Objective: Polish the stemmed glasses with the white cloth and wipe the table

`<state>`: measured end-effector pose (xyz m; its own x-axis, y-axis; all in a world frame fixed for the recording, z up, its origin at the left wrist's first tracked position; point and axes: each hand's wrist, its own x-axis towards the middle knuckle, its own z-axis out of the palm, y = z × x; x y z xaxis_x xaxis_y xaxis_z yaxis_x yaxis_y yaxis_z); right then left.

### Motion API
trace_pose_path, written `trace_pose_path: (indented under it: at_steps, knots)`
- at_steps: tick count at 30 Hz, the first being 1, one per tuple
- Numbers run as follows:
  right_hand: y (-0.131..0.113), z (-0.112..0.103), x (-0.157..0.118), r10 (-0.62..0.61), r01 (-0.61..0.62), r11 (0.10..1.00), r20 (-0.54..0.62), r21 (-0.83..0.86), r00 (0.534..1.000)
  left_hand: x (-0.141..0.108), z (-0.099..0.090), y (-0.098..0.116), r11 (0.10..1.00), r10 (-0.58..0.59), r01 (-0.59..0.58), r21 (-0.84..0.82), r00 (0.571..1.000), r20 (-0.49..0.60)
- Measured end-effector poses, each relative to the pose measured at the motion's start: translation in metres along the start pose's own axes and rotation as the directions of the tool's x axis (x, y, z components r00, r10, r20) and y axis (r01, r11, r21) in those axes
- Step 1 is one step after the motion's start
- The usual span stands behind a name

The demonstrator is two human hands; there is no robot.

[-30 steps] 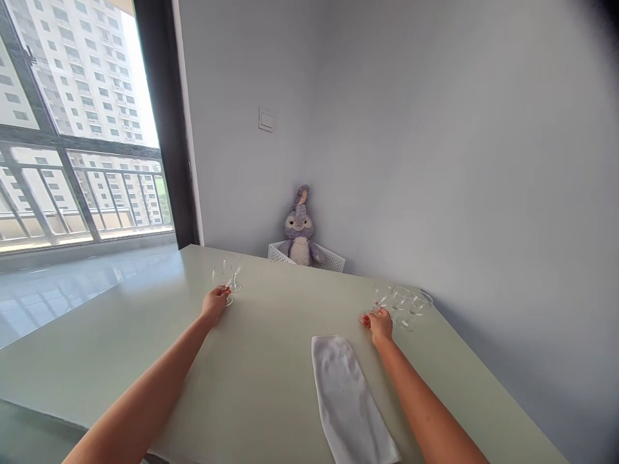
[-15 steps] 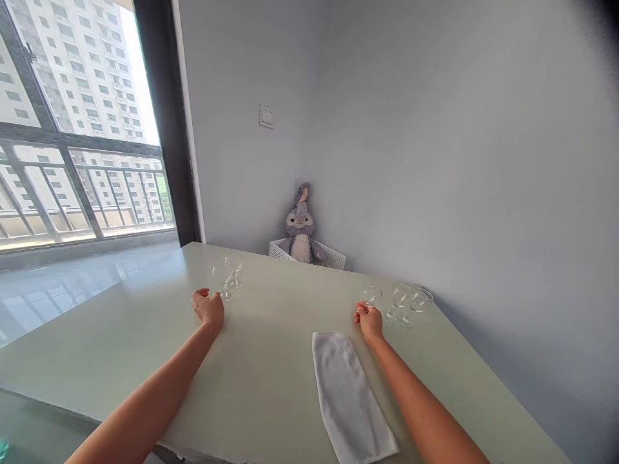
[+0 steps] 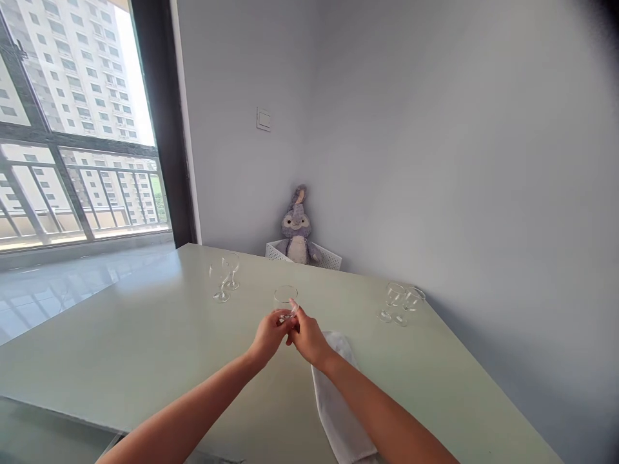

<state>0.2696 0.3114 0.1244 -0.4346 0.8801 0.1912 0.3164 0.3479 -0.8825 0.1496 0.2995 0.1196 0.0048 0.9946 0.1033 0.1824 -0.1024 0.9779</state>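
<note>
You have five stemmed glasses in all: one held glass [image 3: 285,296] between your two hands, left hand [image 3: 269,336] and right hand [image 3: 310,338], two left-side glasses [image 3: 221,281] and two right-side glasses [image 3: 394,295]. You also have one table [image 3: 145,348], one cloth [image 3: 333,412] on the near side, and, beyond the far edge, one plush toy [image 3: 296,235], one white basket [image 3: 331,260] and one wall switch [image 3: 264,119].

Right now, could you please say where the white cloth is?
In the head view, the white cloth lies on the table, right of centre, partly hidden by the right forearm.
</note>
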Motion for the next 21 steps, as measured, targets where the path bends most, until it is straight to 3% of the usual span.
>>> trace_pose_path:
  at_steps: [2,4,7,11,15,21]
  knots:
    - [0.0,-0.006,-0.006,0.025,-0.026,0.999,0.075,0.019,0.997,0.004,-0.018,-0.01,0.999,-0.015,0.017,0.04,0.998,-0.065]
    - [0.007,-0.019,-0.01,0.056,-0.061,0.997,0.083,0.055,0.995,0.012,-0.045,-0.024,0.991,-0.044,0.07,0.112,0.974,-0.223]
    - [0.029,-0.044,-0.016,0.136,-0.134,0.986,-0.02,0.098,0.99,0.021,-0.092,-0.045,0.975,-0.088,0.16,0.155,0.915,-0.393]
    - [0.065,-0.08,-0.027,0.217,-0.199,0.973,-0.175,0.114,0.961,0.021,-0.142,-0.062,0.957,-0.133,0.237,0.168,0.871,-0.473]
    - [0.093,-0.111,-0.041,0.283,-0.259,0.958,-0.273,0.122,0.919,0.02,-0.168,-0.074,0.936,-0.174,0.304,0.179,0.839,-0.516]
    - [0.115,-0.138,-0.062,0.336,-0.268,0.938,-0.387,0.219,0.859,0.028,-0.181,-0.084,0.925,-0.187,0.329,0.191,0.83,-0.525]
